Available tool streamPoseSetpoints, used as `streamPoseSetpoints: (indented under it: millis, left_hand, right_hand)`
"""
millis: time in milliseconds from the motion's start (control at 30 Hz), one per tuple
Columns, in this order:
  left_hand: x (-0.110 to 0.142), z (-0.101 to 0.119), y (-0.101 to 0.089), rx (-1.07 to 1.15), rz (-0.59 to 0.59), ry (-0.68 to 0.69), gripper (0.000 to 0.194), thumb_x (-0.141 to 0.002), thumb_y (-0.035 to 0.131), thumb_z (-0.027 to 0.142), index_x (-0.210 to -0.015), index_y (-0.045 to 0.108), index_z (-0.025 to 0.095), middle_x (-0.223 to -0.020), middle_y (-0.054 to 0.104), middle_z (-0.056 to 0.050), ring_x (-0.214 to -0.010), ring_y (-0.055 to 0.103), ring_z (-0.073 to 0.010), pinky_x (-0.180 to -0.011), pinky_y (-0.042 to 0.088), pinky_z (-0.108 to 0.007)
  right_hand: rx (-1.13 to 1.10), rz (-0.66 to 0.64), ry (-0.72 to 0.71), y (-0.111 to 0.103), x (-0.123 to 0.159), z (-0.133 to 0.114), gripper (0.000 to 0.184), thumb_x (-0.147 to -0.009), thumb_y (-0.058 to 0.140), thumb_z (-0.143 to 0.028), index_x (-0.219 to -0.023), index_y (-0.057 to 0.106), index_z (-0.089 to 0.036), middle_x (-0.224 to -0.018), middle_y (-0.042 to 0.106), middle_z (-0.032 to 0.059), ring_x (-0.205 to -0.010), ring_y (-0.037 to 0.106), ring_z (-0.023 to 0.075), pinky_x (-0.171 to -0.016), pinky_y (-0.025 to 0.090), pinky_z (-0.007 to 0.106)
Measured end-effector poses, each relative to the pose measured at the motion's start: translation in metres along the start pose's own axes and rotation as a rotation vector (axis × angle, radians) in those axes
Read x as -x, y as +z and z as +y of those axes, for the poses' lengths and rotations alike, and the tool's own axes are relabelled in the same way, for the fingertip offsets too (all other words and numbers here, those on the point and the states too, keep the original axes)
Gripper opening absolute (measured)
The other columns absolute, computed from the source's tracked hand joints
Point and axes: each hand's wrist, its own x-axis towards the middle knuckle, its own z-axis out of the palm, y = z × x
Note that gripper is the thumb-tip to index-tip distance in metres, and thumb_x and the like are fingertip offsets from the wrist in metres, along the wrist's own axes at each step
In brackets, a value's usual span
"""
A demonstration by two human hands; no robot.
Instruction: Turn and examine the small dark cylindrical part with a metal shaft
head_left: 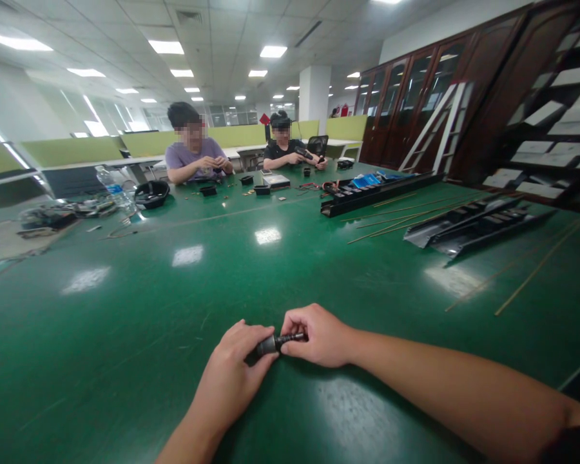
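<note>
The left hand (236, 364) clamped the dark part (267, 346), seemingly to steady it; the right hand (321, 336) pinched its thin end.

The shaft (269, 345) is between the left hand (234, 361) and the right hand (321, 336), at the near part of the worktop (149, 290). Far across sit two people (198, 154), side by side, with little trays (261, 190) in front. A bottle (117, 193) is far left. Long channels (483, 225) and thin rods (536, 274) lie on the right. Behind them, a ladder (449, 125) stands by the cabinets (415, 87).
</note>
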Motion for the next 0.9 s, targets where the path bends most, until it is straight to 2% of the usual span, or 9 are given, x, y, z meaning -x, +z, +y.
streamPoseSetpoints:
  millis: [200,900]
  left_hand:
    - [-0.003,0.0,-0.002,-0.028,-0.001,0.039,0.034,-0.087,0.068,0.025,-0.12,0.058,0.031,-0.106,0.071,0.001,-0.097,0.067,-0.02,-0.107,0.044,-0.06]
    - [-0.001,0.001,-0.011,-0.031,-0.013,0.016,0.034,-0.086,0.068,0.023,-0.117,0.06,0.031,-0.105,0.071,0.0,-0.095,0.068,-0.021,-0.105,0.045,-0.061]
  right_hand:
    - [0.011,-0.012,-0.01,-0.002,0.0,-0.002,0.014,-0.073,0.072,-0.023,-0.083,0.065,-0.017,-0.067,0.063,-0.0035,-0.059,0.056,0.0103,-0.054,0.039,0.019]
    - [-0.025,-0.015,0.029,-0.001,0.001,-0.003,0.013,-0.074,0.071,-0.024,-0.084,0.064,-0.016,-0.067,0.061,-0.003,-0.059,0.055,0.0106,-0.056,0.04,0.02]
